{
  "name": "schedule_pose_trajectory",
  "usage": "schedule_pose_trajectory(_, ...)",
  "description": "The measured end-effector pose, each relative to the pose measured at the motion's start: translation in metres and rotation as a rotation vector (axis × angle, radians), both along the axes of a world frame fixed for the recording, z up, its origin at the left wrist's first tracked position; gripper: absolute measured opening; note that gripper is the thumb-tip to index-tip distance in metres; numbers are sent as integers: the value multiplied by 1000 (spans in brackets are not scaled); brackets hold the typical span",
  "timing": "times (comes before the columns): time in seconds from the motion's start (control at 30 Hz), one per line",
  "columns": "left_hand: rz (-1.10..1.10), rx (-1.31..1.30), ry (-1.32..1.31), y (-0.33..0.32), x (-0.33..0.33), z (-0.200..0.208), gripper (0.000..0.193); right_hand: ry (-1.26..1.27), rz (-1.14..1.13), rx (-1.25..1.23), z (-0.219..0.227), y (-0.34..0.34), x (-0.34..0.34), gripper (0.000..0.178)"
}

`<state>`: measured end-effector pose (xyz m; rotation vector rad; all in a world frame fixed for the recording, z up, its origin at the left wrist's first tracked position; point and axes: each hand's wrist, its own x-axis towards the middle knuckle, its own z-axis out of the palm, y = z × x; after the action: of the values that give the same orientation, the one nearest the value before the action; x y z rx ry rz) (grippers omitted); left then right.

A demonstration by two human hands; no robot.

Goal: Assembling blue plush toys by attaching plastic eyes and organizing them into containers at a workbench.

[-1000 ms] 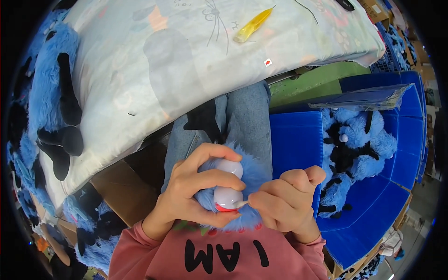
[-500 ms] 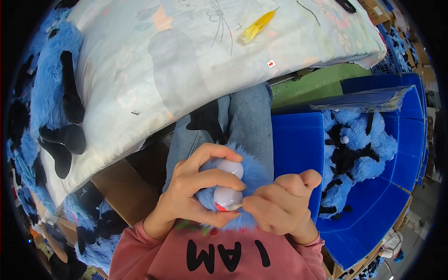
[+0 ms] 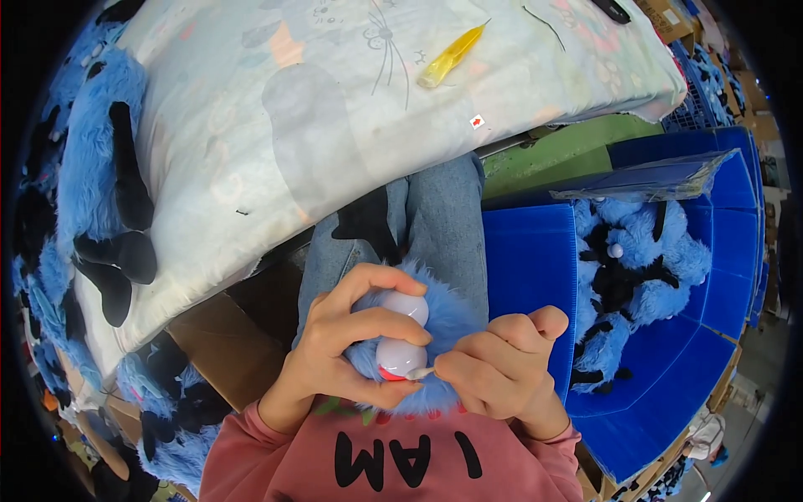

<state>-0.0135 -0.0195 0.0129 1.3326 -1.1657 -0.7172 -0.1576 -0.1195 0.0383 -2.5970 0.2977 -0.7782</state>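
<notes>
A fluffy blue plush toy (image 3: 452,303) lies in my lap, its black fabric limb (image 3: 365,226) reaching over my jeans. My left hand (image 3: 319,356) wraps around its two glossy white ball eyes, fingers over the farther eye (image 3: 406,307) and thumb beneath the nearer eye (image 3: 400,358). A bit of red shows under that nearer eye. From the right, my right hand (image 3: 506,368) pinches a thin pale-tipped stick (image 3: 421,373), whose tip is at the nearer eye's lower edge beside my left thumb. The rest of the stick is hidden in my fingers.
A yellow pointed tube (image 3: 452,57) lies on the cloth-covered table (image 3: 217,109) ahead. To my right, a blue bin (image 3: 531,276) contains several blue-and-black plush toys (image 3: 640,238). More plush toys (image 3: 88,159) pile up along the left edge, near a cardboard box (image 3: 222,343).
The view has shifted slightly. Both hands keep their grip, and more of the pale tip shows between the nearer eye and my right fingers.
</notes>
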Motion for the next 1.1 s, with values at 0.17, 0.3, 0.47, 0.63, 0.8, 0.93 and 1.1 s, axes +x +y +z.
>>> schedule_pose_trajectory(0.17,-13,21,17,0,1,0,38,-10,-16,-3,1,1,0,13)
schedule_pose_trajectory(0.3,-21,14,14,2,3,-1,38,21,-14,14,3,-2,-3,12)
schedule_pose_trajectory(0.47,-20,8,8,2,0,0,37,21,-20,38,2,-4,-5,12)
schedule_pose_trajectory(0.63,-4,1,-27,-6,-8,6,36,-93,-58,468,7,-8,-7,13)
schedule_pose_trajectory(0.8,-33,129,-101,-16,-18,14,35,178,76,172,23,-11,-17,14)
schedule_pose_trajectory(0.93,-17,85,-249,-20,-25,13,36,300,94,-78,36,-12,-21,15)
schedule_pose_trajectory(1.1,-36,64,-272,-22,-30,14,36,303,83,119,35,-14,-27,13)
